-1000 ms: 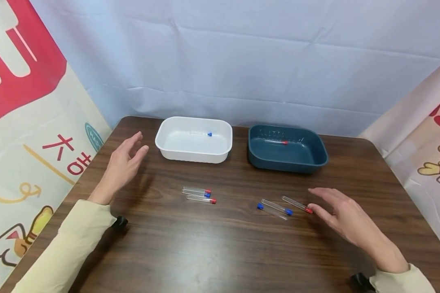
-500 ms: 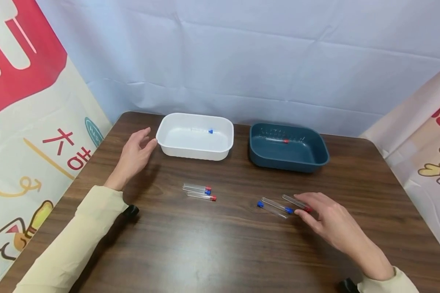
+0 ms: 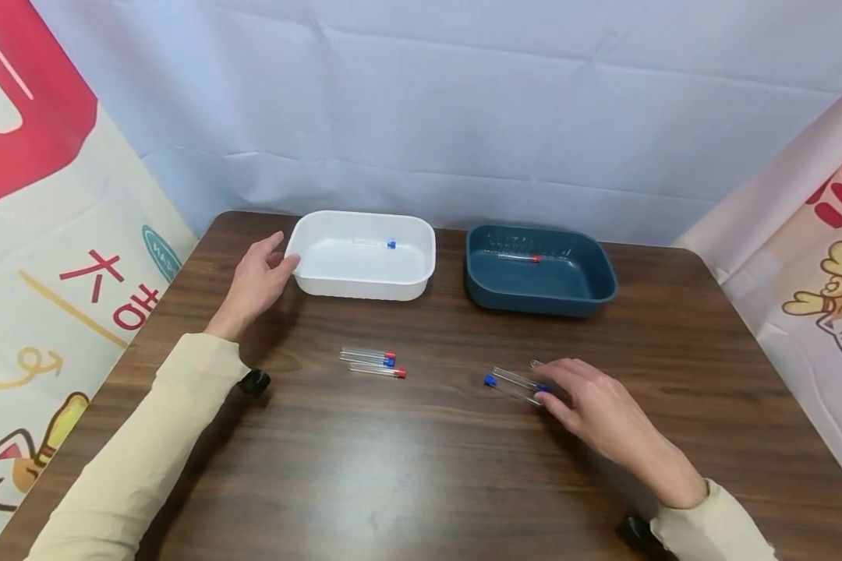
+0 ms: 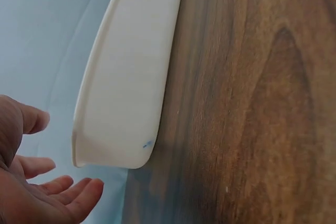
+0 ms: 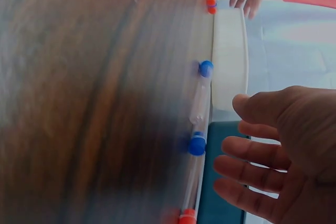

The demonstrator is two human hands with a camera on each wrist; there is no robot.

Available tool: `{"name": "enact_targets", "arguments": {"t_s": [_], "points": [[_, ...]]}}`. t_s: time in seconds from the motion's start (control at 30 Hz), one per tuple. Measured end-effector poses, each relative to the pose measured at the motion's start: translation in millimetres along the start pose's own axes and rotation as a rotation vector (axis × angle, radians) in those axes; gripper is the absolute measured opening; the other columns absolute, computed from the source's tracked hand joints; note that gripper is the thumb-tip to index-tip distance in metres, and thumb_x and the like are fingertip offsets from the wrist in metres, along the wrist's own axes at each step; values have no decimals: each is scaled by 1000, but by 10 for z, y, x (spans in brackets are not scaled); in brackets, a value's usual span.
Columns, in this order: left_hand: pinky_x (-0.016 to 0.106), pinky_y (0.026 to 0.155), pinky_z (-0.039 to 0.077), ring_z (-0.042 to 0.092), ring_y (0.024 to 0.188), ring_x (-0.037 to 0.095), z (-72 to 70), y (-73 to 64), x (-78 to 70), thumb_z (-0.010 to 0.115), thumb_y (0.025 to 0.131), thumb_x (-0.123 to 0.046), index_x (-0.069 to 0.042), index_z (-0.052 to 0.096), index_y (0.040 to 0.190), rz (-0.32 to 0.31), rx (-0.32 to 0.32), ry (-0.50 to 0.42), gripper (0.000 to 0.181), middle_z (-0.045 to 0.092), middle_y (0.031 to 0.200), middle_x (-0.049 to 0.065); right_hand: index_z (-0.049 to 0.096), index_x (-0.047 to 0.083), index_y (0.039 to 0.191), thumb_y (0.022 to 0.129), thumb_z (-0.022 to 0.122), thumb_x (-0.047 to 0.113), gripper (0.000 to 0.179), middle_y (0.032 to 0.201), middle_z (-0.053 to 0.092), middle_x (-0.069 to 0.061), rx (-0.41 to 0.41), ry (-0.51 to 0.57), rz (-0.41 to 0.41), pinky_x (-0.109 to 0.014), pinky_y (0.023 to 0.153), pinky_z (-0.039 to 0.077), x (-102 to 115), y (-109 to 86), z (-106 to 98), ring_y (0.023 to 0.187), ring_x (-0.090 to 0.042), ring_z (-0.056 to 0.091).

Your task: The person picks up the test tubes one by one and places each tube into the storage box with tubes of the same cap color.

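Note:
My left hand [image 3: 256,279] is at the left end of the white tub [image 3: 361,289], fingers relaxed and holding nothing; the left wrist view shows them apart from its wall. My right hand [image 3: 596,405] hovers over the right-hand group of clear test tubes, fingers spread and nothing between them in the right wrist view. Two of these tubes have blue caps [image 5: 197,145]. A third has a red cap [image 5: 188,217], hidden beneath the hand in the head view. A blue-capped tube [image 3: 391,245] lies inside the white tub, and a red-capped tube [image 3: 535,259] inside the dark teal tub [image 3: 533,301].
Left of centre on the wooden table [image 3: 393,483] lie two red-capped tubes [image 3: 379,370] and a blue-capped one between them. Both tubs stand at the back edge, before a pale cloth backdrop [image 3: 428,117]. Printed cloths hang on either side.
My right hand has moved left over the tubes, covering the red cap. My left hand has come right, up to the white tub's end. The head view has shifted slightly.

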State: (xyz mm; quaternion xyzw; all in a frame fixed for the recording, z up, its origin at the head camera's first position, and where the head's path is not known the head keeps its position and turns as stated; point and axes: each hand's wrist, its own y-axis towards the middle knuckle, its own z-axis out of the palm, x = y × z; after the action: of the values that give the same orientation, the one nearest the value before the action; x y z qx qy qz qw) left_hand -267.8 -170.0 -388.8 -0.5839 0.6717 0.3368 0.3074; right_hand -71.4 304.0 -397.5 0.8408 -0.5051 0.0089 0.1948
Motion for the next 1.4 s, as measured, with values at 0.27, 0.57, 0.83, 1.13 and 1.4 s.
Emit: {"name": "enact_targets", "arguments": {"t_s": [0.27, 0.57, 0.83, 1.13, 1.4], "points": [[52, 116, 36, 41, 144, 42, 59, 106, 12, 56, 106, -33, 0, 25, 163, -33, 20, -4, 72, 27, 163, 27, 77, 8, 113, 85, 86, 14, 30, 103, 71, -2, -29, -6, -22, -40, 70, 58, 63, 14, 76, 87, -14, 67], [55, 118, 30, 39, 139, 41, 90, 189, 83, 53, 107, -35, -1, 23, 164, -54, 48, -2, 72, 28, 163, 27, 77, 9, 110, 86, 85, 12, 25, 90, 65, 3, -4, 13, 17, -27, 59, 45, 134, 75, 130, 70, -6, 49], [55, 122, 24, 28, 149, 39, 107, 218, 133, 52, 107, -34, -1, 20, 164, -54, 87, -16, 73, 23, 166, 25, 77, 7, 111, 87, 85, 13, 26, 96, 70, -3, 27, 6, 60, -37, 66, 55, 180, 93, 174, 80, -15, 64], [55, 123, 22, 26, 151, 39, 126, 229, 141, 52, 108, -29, -3, 18, 165, -56, 100, -14, 71, 22, 167, 24, 77, 6, 110, 84, 86, 9, 27, 104, 74, -7, 23, 12, 60, -52, 79, 60, 226, 76, 209, 106, -32, 71], [54, 123, 21, 23, 153, 37, 106, 215, 161, 52, 108, -29, -4, 18, 165, -47, 107, -9, 72, 21, 168, 23, 77, 6, 109, 83, 86, 7, 28, 103, 75, -7, 35, -1, 52, -52, 80, 59, 233, 101, 231, 107, -34, 71]]}}
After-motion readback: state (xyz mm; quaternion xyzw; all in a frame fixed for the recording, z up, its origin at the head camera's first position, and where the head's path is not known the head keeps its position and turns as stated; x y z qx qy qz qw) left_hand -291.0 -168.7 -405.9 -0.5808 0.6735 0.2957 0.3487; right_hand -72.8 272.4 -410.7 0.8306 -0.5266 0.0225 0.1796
